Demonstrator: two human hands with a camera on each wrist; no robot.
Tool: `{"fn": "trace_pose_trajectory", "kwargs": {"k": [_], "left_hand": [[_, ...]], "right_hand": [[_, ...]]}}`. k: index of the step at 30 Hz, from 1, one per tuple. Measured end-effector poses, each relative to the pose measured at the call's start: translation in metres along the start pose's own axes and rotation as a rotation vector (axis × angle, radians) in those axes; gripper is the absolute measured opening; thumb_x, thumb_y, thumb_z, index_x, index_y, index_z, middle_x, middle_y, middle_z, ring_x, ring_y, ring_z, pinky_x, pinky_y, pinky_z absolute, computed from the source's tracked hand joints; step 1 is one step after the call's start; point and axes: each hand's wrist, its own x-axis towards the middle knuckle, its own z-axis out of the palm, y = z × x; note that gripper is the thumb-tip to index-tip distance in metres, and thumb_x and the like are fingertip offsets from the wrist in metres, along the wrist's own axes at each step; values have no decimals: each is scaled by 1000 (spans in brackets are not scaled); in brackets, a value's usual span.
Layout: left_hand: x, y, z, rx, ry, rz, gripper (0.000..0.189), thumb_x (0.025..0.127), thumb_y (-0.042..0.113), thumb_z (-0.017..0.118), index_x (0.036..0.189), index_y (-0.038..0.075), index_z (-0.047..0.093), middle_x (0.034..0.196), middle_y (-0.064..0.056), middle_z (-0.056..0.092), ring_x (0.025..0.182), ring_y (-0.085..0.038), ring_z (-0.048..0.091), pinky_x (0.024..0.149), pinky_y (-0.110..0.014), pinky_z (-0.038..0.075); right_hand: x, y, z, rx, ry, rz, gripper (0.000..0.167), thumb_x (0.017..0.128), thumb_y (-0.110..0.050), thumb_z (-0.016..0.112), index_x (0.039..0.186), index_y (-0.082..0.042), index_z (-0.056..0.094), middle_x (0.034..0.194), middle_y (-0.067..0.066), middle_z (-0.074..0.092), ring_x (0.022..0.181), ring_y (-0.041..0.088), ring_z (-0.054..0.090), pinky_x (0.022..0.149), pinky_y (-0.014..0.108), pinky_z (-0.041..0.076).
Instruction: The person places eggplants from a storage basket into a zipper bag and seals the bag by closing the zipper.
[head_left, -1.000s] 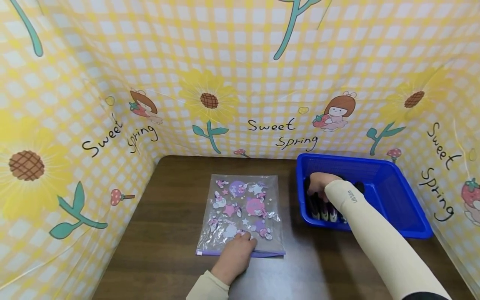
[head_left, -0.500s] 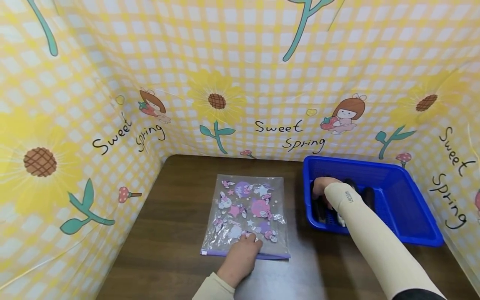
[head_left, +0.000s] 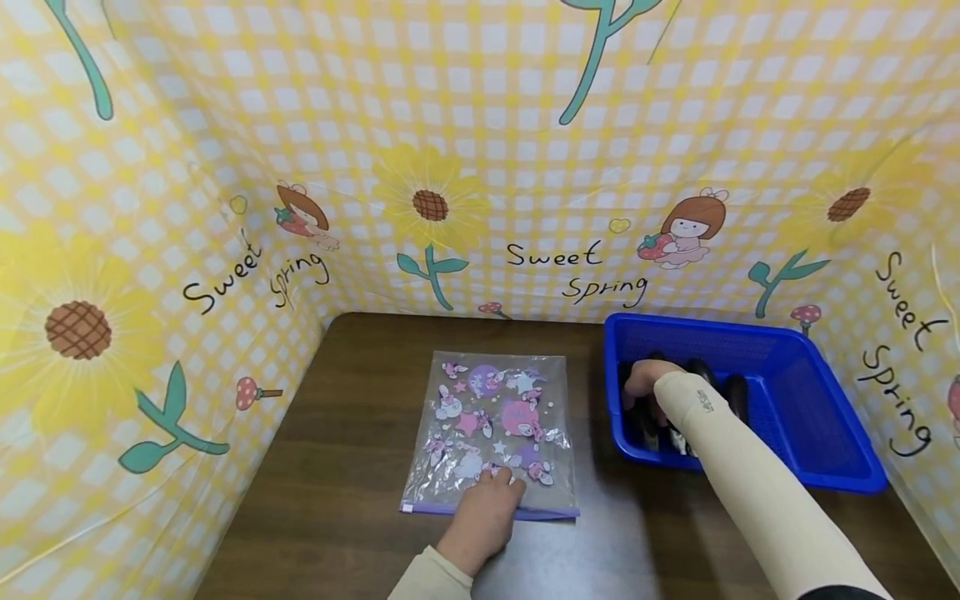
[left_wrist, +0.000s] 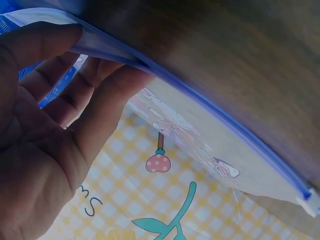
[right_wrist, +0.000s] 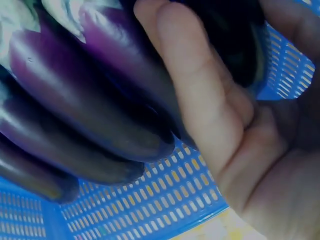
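My left hand (head_left: 483,512) is bent over the near edge of a transparent slider zip bag (head_left: 517,454) printed with pink and purple characters, flat on the table. In the left wrist view, its fingers and thumb (left_wrist: 112,100) meet the purple zip edge, which bulges slightly apart there. Reaching into the left side of a blue plastic basket (head_left: 795,408), my right hand (head_left: 651,383) has its fingers and thumb around a dark eggplant (right_wrist: 232,42). Several glossy purple eggplants (right_wrist: 65,85) lie side by side beside it; the sleeve hides part of them from the head view.
A dark wooden table (head_left: 330,467) carries the bag and the basket. Yellow checked cloth (head_left: 480,183) with sunflowers and lettering encloses the back and both sides. The basket's raised rim (head_left: 697,321) stands close to the back cloth.
The head view shifted slightly. Inside the basket my right hand moved a little, and the eggplants around it now lie differently. My left hand stayed at the bag's edge.
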Motion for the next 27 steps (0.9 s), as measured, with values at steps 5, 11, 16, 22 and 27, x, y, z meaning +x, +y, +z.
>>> {"fn": "trace_pose_trajectory", "kwargs": {"k": [5, 11, 16, 22, 27], "left_hand": [[2, 2, 2, -8, -23, -10, 24, 71, 4, 76, 92, 12, 68, 88, -6, 59, 73, -27, 59, 48, -37, 49], [4, 2, 6, -16, -43, -14, 23, 72, 5, 77, 92, 11, 68, 88, -6, 59, 73, -27, 58, 50, -38, 49], [2, 1, 8, 5, 3, -1, 23, 71, 5, 76, 92, 11, 68, 87, -6, 59, 73, -27, 58, 49, -38, 49], [1, 1, 7, 23, 44, 18, 20, 72, 4, 75, 90, 10, 68, 85, -6, 58, 71, -26, 58, 48, -37, 49], [1, 2, 5, 18, 40, 19, 22, 71, 4, 75, 91, 11, 68, 86, -6, 58, 71, -26, 58, 47, -36, 48]], "right_hand": [[0, 10, -6, 38, 0, -24, 37, 87, -22, 64, 96, 14, 63, 68, 28, 66, 63, 38, 71, 54, 41, 58], [-3, 16, -11, 54, 28, -24, 39, 89, -21, 62, 98, 17, 57, 64, 28, 64, 54, 35, 69, 47, 38, 55], [-8, 12, -12, -23, 135, -79, 45, 86, -17, 65, 110, 20, 52, 87, 33, 66, 67, 35, 70, 57, 40, 57], [-20, 7, -13, -127, 285, -142, 63, 86, -20, 69, 127, 20, 44, 119, 36, 56, 101, 41, 58, 87, 51, 48], [-30, 10, -15, -153, 345, -177, 61, 85, -20, 68, 126, 20, 46, 115, 36, 59, 97, 42, 60, 85, 52, 49]]}}
